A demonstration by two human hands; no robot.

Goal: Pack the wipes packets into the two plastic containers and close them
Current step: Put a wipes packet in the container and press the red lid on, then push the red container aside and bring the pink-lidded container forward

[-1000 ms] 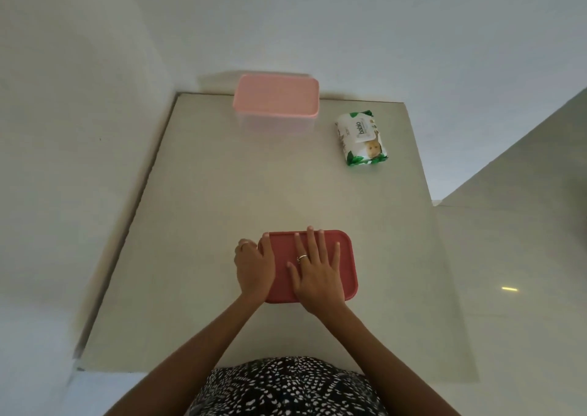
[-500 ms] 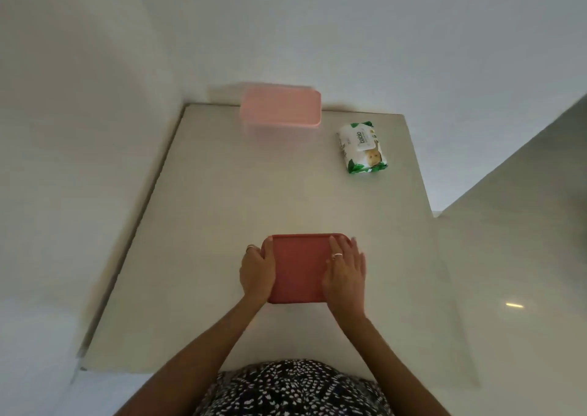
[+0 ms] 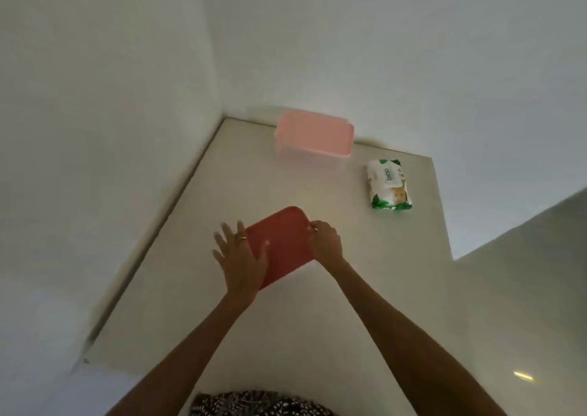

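Observation:
A dark red-lidded plastic container (image 3: 282,241) lies turned at an angle on the pale table (image 3: 365,288), lid on. My left hand (image 3: 241,257) lies along its left edge, fingers spread apart and thumb resting on the lid. My right hand (image 3: 325,242) is curled around the container's far right corner. A pink-lidded container (image 3: 314,136) stands at the table's back edge with its lid on. One white and green wipes packet (image 3: 389,185) lies flat at the back right, beyond my right hand.
White walls (image 3: 95,161) close in the table's left and back sides. The table's right edge drops to a shiny pale floor (image 3: 524,288). My patterned clothing shows at the bottom edge.
The red container has turned from square-on to an angle. My left fingers have spread open, and my right hand has slid from the lid's right side to its far right corner. The view has swung.

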